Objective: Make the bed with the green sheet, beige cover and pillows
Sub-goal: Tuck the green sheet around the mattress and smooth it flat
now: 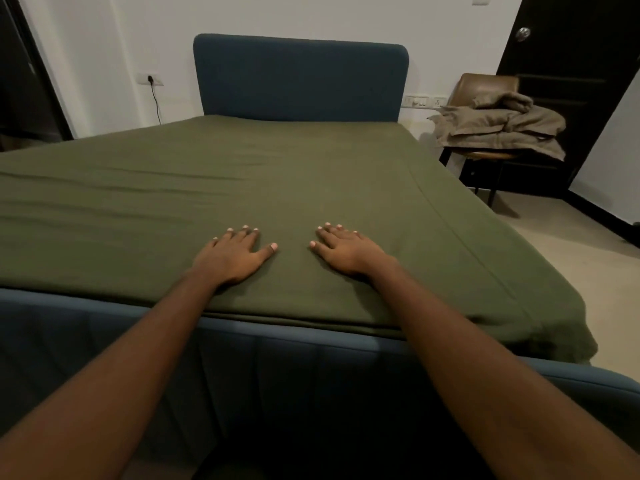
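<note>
The green sheet (242, 174) is spread over the whole mattress, with a few creases on its left half and its near right corner hanging over the bed's edge. I stand at the foot of the bed. My left hand (233, 254) lies flat on the sheet near the foot edge, fingers straight and spread. My right hand (346, 251) lies flat beside it, a short gap between the two thumbs. The beige cover (502, 128) sits crumpled in a pile on a chair at the bed's far right. No pillows are in view.
A blue padded headboard (301, 77) stands against the white wall. The blue bed frame (294, 348) runs across in front of me. A brown chair (485, 88) stands by a dark door (561, 64). Pale floor (554, 244) runs along the bed's right side.
</note>
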